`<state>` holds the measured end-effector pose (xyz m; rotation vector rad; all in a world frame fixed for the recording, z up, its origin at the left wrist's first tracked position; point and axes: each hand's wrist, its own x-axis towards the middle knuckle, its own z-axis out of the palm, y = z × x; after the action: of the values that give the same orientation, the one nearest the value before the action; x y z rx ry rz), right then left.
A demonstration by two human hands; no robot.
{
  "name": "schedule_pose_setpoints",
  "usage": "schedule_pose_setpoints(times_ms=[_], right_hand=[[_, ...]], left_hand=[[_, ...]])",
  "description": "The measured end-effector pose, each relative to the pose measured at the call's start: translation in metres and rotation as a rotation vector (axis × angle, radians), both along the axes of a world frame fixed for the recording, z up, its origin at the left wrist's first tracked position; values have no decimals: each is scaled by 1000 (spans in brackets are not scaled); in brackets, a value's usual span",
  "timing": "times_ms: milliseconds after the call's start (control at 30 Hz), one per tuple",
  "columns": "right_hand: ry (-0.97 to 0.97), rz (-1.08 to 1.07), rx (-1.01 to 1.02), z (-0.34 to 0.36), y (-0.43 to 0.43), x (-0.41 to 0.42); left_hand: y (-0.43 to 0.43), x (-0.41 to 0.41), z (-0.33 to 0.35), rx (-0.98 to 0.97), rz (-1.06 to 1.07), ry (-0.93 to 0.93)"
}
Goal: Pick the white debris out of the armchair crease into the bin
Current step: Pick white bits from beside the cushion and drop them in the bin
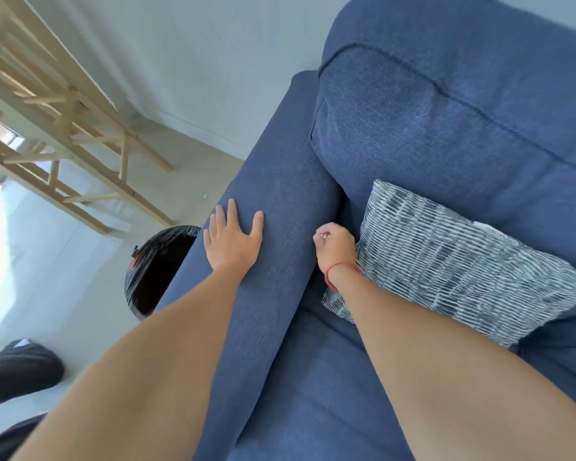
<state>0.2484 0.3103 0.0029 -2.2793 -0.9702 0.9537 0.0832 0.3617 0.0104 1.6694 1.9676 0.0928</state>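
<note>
While L hand [235, 239] flat on armrest [280, 201]: bin [157, 264] behind, cushion [446, 261] beside crease.

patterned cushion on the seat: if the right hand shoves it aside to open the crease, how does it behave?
Probably soft and floppy: the patterned cushion slumps against the armchair back, and its near corner droops over the seat. Likely light for its size, so a nudge from the right hand beside it should slide it. Woven fabric on fabric may drag rather than slip; rolling seems unlikely.

Small tag [489, 228] on patterned cushion [453, 261], print illegible.
</note>
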Motion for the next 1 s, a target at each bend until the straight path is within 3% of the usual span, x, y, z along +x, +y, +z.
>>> schedule_pose_setpoints(times_ms=[167, 333, 467, 667, 800, 900, 1000], right_hand=[[63, 38, 73, 49, 8, -39], [163, 182, -7, 73, 12, -78], [198, 119, -20, 76, 6, -92], [272, -34, -27, 64, 3, -76], [266, -71, -18, 59, 6, -63], [186, -62, -26, 58, 0, -54], [44, 79, -28, 64, 0, -57]], left_hand=[[-54, -40, 13, -73, -23, -5], [-60, -58, 30, -130, -18, -74], [-57, -62, 45, -74, 46, -157], [-52, -38, 52, 93, -248, -169], [-44, -15, 39, 177, -470, 3], [-46, -8, 31, 179, -404, -40], [-46, -13, 32, 196, -260, -160]])
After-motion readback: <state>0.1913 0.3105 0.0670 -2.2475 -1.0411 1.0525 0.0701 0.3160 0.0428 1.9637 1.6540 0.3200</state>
